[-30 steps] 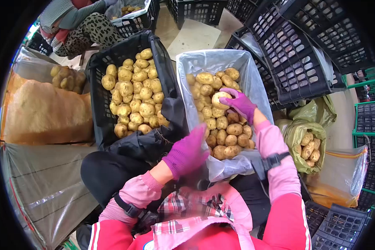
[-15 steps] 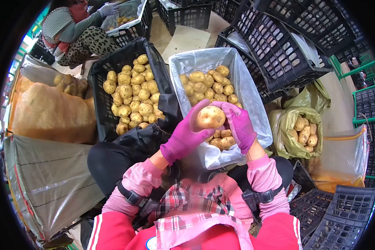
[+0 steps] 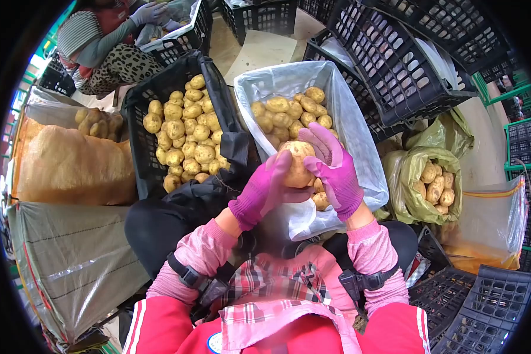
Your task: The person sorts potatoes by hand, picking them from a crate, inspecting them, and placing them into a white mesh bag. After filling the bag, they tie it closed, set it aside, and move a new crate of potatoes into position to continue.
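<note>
In front of my lap, a large potato (image 3: 297,165) sits in my left hand (image 3: 264,187), whose gloved fingers and thumb wrap its left side and underside. My right hand (image 3: 336,174), also in a purple-pink glove, is beside the potato's right edge. Its thumb appears to touch the skin, while the fingers stretch upward and apart. Below and beyond both hands stands a crate with a pale plastic liner (image 3: 360,138), partly filled with potatoes (image 3: 289,112). To its left is a black-lined crate (image 3: 137,138) with a heap of potatoes (image 3: 189,135).
A green bag (image 3: 404,189) of potatoes stands at right. Black crates (image 3: 389,65) are stacked at the upper right, and more crates (image 3: 484,307) lie lower right. Large sacks (image 3: 71,168) line the left side. Another person (image 3: 109,53) crouches by a crate at upper left.
The potato has turned more upright and shifted slightly left. My right hand's fingers have lifted away from its top and spread. The other person's hands have moved slightly.
</note>
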